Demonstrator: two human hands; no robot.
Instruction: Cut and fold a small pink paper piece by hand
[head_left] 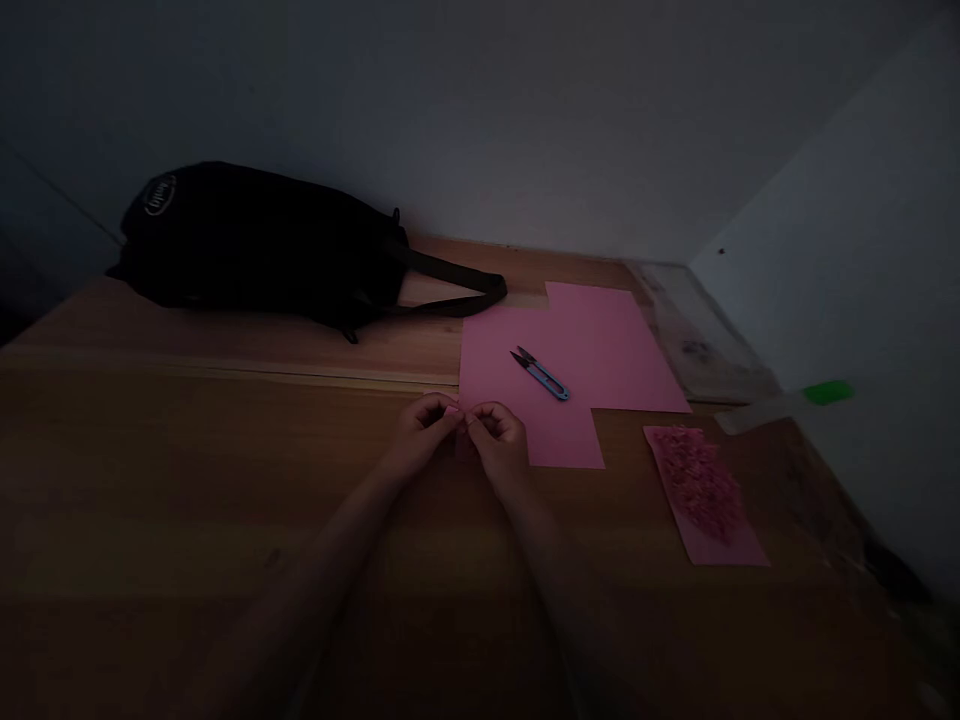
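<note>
My left hand (423, 432) and my right hand (498, 440) meet in a pinch over the near left edge of the pink sheets (510, 430). Between the fingertips shows a small pink piece (451, 410), too small and dim to name; both hands seem to grip it. Thread snips (541, 375) with blue handles lie on the pink sheets, just beyond my right hand, blades toward the far left. Farther right, a heap of small pink pieces (701, 480) rests on a smaller pink sheet (726, 548).
A black bag (262, 240) lies along the wall at the back left, its strap (457, 285) reaching toward the pink sheets. A strip with a green end (827, 392) sits at the right edge of the wooden table (187, 480). Walls stand behind and right.
</note>
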